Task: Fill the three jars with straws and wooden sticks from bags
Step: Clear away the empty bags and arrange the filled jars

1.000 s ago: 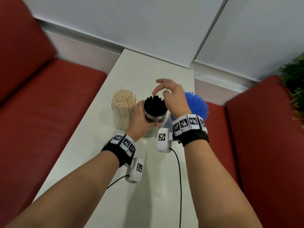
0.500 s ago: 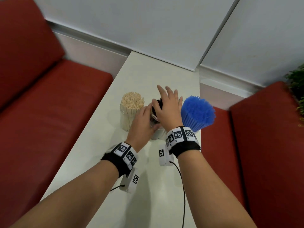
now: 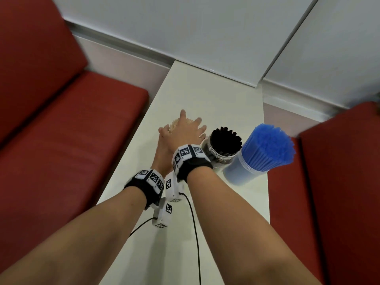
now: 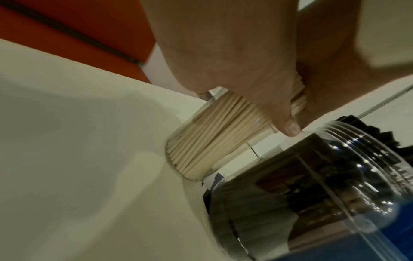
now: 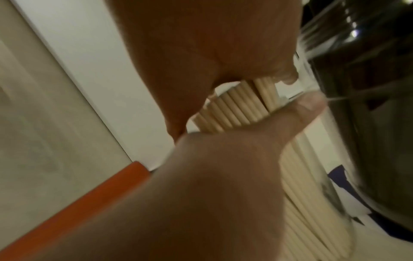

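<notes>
From the head view, three jars stand upright in a row across the narrow surface [image 3: 216, 95], the blue-straw jar [image 3: 244, 171] near its right edge. The right hand [image 3: 185, 130], fingers spread flat, has moved from the black-straw jar [image 3: 218, 153] onto the wooden sticks [image 3: 174, 122].

Left wrist view: the left hand [image 4: 234, 61] wraps the stick jar [image 4: 201, 159].

Right wrist view: the palm presses the stick tops.

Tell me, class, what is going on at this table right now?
A person works on the leftmost of three jars on a white table. The right hand lies flat, fingers straight, on top of the wooden sticks, while the left hand holds that jar of sticks near its rim. Beside it stand a jar of black straws and a jar of blue straws, both full and untouched.
</notes>
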Tool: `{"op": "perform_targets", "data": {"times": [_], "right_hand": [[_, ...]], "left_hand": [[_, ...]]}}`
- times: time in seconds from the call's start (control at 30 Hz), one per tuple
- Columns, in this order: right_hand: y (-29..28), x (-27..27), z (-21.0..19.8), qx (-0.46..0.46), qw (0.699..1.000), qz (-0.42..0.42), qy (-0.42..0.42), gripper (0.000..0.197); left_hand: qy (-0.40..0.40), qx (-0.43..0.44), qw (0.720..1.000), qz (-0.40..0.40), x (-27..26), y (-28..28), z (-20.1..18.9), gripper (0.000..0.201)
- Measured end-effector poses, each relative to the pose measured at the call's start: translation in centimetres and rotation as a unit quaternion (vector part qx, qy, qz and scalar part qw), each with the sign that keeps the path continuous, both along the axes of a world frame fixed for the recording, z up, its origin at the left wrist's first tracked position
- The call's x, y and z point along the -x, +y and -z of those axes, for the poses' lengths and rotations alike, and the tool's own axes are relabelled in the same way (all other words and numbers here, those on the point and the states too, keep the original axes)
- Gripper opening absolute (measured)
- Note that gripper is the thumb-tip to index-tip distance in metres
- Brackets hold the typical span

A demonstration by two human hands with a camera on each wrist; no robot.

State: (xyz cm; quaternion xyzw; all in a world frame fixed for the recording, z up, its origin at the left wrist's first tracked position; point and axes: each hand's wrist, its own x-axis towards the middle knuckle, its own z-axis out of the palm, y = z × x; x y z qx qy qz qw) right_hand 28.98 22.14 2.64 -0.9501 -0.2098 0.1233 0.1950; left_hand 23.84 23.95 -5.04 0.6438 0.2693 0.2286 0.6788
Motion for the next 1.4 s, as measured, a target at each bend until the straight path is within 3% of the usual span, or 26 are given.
{"op": "perform_targets", "data": {"times": [0.03, 0.1, 0.17, 0.23, 0.27, 0.37, 0.43, 0.5, 0.6, 0.63, 0.7, 0.77, 0.83, 0.9, 0.97, 1.0, 1.03, 1.1, 1.17, 1.2, 1.23, 1.3, 1.37, 1.4], "right_hand": [[0.1, -0.1, 0.7, -0.011, 1.000, -0.001, -0.023, 0.063], [0.3, -0.2, 1.7, -0.042, 0.996, -0.019, -0.081, 0.042], [0.2, -0.4, 2.2, -0.080, 0.990, -0.033, -0.112, 0.030], [-0.1, -1.0, 2.2, -0.100, 0.986, -0.065, -0.114, 0.025], [-0.3, -1.4, 1.8, -0.099, 0.986, -0.089, -0.105, 0.023], [-0.9, -2.9, -0.4, -0.124, 0.977, -0.166, -0.057, 0.016], [-1.5, -3.6, -2.6, -0.140, 0.970, -0.197, -0.033, 0.007], [-2.2, -3.8, -4.9, -0.207, 0.963, -0.172, 0.002, 0.016], [-3.1, -3.5, -6.9, -0.368, 0.924, -0.100, -0.003, 0.027], [-2.9, -3.3, -7.0, -0.386, 0.918, -0.086, -0.017, 0.026], [-1.8, -2.8, -5.9, -0.322, 0.945, -0.057, -0.017, 0.023], [-0.5, -1.9, -3.5, -0.145, 0.989, -0.010, 0.024, 0.044], [0.0, -0.6, -1.1, -0.016, 1.000, 0.003, 0.023, 0.054], [0.1, 0.0, 0.0, 0.008, 0.998, -0.046, -0.048, 0.035], [-0.1, -0.7, -0.2, -0.027, 0.992, -0.107, -0.061, 0.022], [-0.3, -1.2, -0.7, -0.075, 0.990, -0.121, -0.026, 0.023], [-0.7, -1.7, -1.5, -0.147, 0.981, -0.121, 0.022, 0.029], [-1.8, -2.5, -3.0, -0.311, 0.943, -0.110, 0.052, 0.042], [-2.7, -2.7, -4.0, -0.418, 0.903, -0.101, 0.009, 0.045], [-2.8, -2.6, -4.0, -0.416, 0.903, -0.103, -0.013, 0.045], [-2.7, -2.3, -3.6, -0.367, 0.923, -0.115, -0.034, 0.048], [-2.6, -1.2, -1.5, -0.139, 0.974, -0.157, -0.086, 0.054], [-3.1, -0.3, 1.2, 0.046, 0.969, -0.210, -0.124, 0.064], [-3.5, -0.3, 2.1, 0.070, 0.958, -0.241, -0.138, 0.065]], "left_hand": [[-0.047, 0.072, 0.996, 0.014, -0.1, 0.2, -0.2, 0.053], [-0.083, 0.124, 0.989, -0.010, -0.5, 0.5, -0.7, 0.046], [-0.065, 0.130, 0.989, -0.020, -0.8, 1.0, -0.5, 0.024], [-0.039, 0.088, 0.995, -0.031, -0.9, 1.1, -0.6, 0.016], [-0.020, 0.051, 0.998, -0.026, -0.8, 1.3, -0.7, 0.022], [0.032, -0.089, 0.995, 0.016, -0.6, 2.1, 0.3, 0.075], [0.040, -0.122, 0.992, 0.015, -0.4, 2.3, 0.6, 0.091], [0.043, -0.113, 0.993, 0.003, -0.6, 2.6, 0.8, 0.102], [0.058, -0.115, 0.992, -0.001, -0.7, 2.5, 0.9, 0.105], [0.056, -0.111, 0.992, 0.002, -0.7, 2.6, 1.1, 0.104], [0.063, -0.087, 0.994, 0.019, -0.8, 2.8, 0.8, 0.104], [0.043, -0.080, 0.995, 0.045, -0.9, 2.9, 0.6, 0.090], [0.024, -0.118, 0.992, 0.045, -0.9, 2.6, 0.5, 0.049], [0.001, -0.153, 0.987, 0.037, -1.2, 2.7, 0.9, 0.018], [-0.016, -0.111, 0.993, 0.036, -1.4, 2.8, 0.5, 0.010], [-0.005, -0.078, 0.996, 0.041, -1.3, 3.1, 0.6, 0.024], [0.013, -0.068, 0.996, 0.056, -1.3, 3.1, 0.5, 0.052], [0.057, -0.103, 0.992, 0.044, -0.8, 2.8, 0.9, 0.095], [0.071, -0.116, 0.990, 0.022, -0.5, 2.6, 1.1, 0.105], [0.073, -0.127, 0.989, 0.017, -0.5, 2.7, 1.3, 0.106], [0.094, -0.147, 0.984, 0.029, -0.8, 2.9, 1.4, 0.103], [0.104, -0.208, 0.972, 0.046, -1.4, 3.2, 1.0, 0.069], [0.027, -0.212, 0.976, 0.041, -1.4, 2.9, 0.4, 0.034], [0.004, -0.164, 0.986, 0.030, -1.1, 2.8, 0.1, 0.031]]}}
